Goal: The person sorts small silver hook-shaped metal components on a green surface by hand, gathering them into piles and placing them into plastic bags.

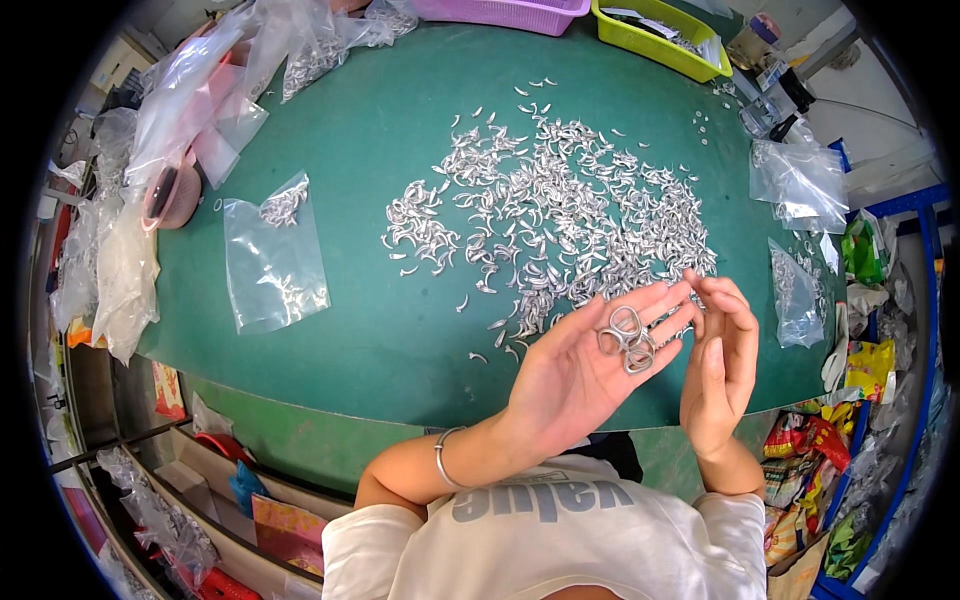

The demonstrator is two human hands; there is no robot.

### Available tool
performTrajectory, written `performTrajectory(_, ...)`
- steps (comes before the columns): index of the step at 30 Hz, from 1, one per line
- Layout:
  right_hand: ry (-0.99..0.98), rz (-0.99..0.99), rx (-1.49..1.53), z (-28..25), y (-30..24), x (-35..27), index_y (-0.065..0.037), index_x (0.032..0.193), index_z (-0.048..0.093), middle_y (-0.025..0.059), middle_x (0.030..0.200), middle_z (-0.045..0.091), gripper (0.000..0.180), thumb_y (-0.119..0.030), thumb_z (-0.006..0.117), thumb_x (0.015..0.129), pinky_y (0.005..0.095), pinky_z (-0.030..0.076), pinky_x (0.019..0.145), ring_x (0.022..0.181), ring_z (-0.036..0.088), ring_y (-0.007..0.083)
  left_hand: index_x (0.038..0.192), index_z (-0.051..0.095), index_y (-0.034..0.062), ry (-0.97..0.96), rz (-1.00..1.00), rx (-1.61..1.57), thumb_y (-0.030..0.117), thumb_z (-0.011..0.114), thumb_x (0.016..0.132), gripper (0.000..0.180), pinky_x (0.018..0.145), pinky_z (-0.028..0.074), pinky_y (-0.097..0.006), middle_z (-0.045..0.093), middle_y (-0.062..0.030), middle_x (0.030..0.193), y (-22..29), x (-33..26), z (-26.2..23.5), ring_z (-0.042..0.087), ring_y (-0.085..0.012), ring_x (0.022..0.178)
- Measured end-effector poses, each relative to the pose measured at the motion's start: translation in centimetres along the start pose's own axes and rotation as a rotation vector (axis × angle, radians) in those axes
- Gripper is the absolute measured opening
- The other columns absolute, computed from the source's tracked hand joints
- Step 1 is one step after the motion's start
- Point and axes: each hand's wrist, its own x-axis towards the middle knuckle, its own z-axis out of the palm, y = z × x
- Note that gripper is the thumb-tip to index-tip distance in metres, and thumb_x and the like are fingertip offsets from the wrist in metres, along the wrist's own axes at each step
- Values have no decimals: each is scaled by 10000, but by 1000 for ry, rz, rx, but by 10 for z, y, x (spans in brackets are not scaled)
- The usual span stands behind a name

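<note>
Several metal rings (631, 342) lie on the flat left hand (580, 375), right hand (724, 368) loosely half-curled; tilting could spill them among claw-shaped metal pieces (565, 215).

At that moment, purple basket (505, 12) at twelve o'clock, lime-green basket (643, 42) at one, pink basket (182, 202) at ten.
</note>
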Motion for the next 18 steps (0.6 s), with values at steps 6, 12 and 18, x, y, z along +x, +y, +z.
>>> performTrajectory(6, -6, 142, 74, -6, 7, -6, 19, 1146, 459, 142, 1272, 373, 269, -47, 476, 886, 375, 306, 1000, 1175, 405, 228, 1361, 295, -24, 18, 23, 19, 264, 295, 970, 486, 1102, 235, -425, 240, -183, 1453, -1, 1, -1, 268, -293, 1339)
performTrajectory(12, -154, -10, -394, -12, -1, 0, -24, 958, 636, 161, 1227, 423, 190, -37, 637, 768, 433, 313, 987, 1173, 402, 288, 1380, 285, 13, 24, 30, 68, 266, 285, 977, 475, 1075, 266, -425, 245, -186, 1452, -2, 2, 1, 259, -300, 1343)
performTrajectory(18, -202, -144, -625, -15, -6, 6, -77, 867, 694, 191, 1235, 451, 188, -79, 710, 680, 488, 311, 981, 1170, 396, 381, 1394, 252, 17, -15, 27, 75, 270, 268, 982, 484, 1081, 249, -425, 238, -183, 1455, -3, 3, 2, 234, -301, 1350)
